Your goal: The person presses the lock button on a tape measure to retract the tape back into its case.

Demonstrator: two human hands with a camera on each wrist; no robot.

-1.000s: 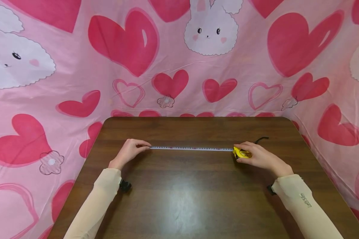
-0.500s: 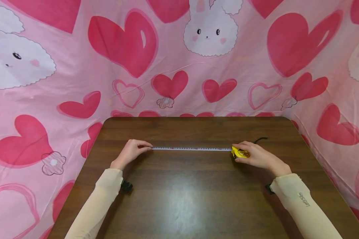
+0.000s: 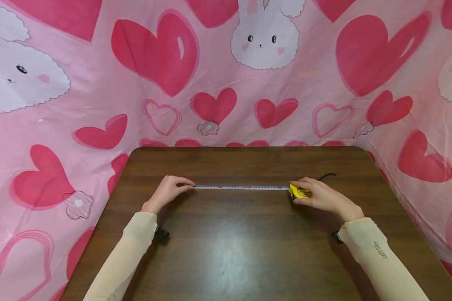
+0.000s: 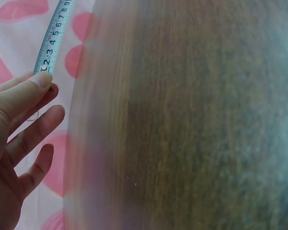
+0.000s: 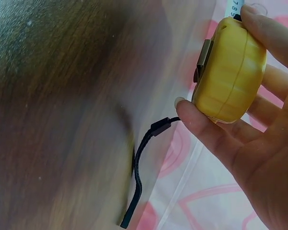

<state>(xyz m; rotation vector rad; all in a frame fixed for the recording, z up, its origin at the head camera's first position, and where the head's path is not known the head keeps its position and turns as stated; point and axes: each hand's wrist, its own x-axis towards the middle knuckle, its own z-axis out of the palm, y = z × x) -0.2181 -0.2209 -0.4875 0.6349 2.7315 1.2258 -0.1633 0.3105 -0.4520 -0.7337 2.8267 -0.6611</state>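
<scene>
My left hand (image 3: pixel 168 192) pinches the free end of a tape measure's blade between thumb and forefinger; its other fingers are spread in the left wrist view. The white blade (image 3: pixel 241 187), marked with black and red numbers, runs straight across to the yellow case (image 3: pixel 300 192). Around that case my right hand (image 3: pixel 325 196) curls its thumb and fingers. In the right wrist view the tape measure (image 5: pixel 230 72) shows a metal clip (image 5: pixel 203 60) on its side, and a black wrist strap (image 5: pixel 138 177) dangles from it.
Below the blade lies a brown wood-grain table (image 3: pixel 226 242) with rounded far corners. Pink cloth (image 3: pixel 226 75) printed with hearts and rabbits hangs behind and on both sides. A small dark camera (image 3: pixel 162 234) sits at the left wrist, and another (image 3: pixel 337 237) at the right.
Both hands have drawn slightly toward each other, the left moving right and the right moving left. The exposed blade between them has become shorter. Both grips stay the same.
</scene>
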